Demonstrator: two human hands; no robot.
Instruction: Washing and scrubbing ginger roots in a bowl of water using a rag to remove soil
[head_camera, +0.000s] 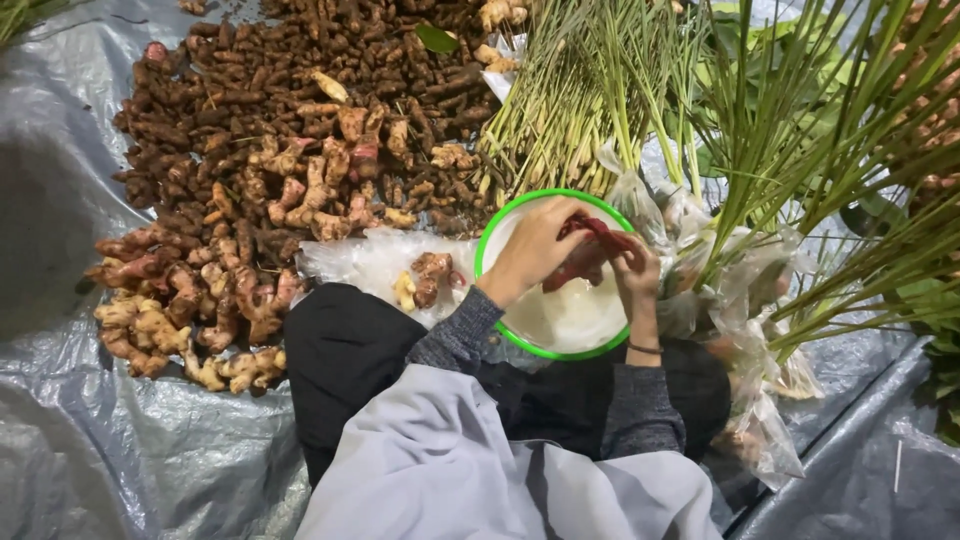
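Crinkled grey tarp (120, 450), hands (585, 255) gripping red bag (590, 250), knobbly roots (290, 130)

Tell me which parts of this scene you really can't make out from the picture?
- Red thing, head view: both hands cover most of it; its kind cannot be told.
- Left hand and right hand: fingers overlap, so each grip is unclear.
- Green-rimmed bowl: near rim hidden behind the forearms.
- Green stalks: cut off by the top and right edges.
- Clear bags: contents blurred by plastic.

Red item (590, 255) partly behind fingers (545, 240)
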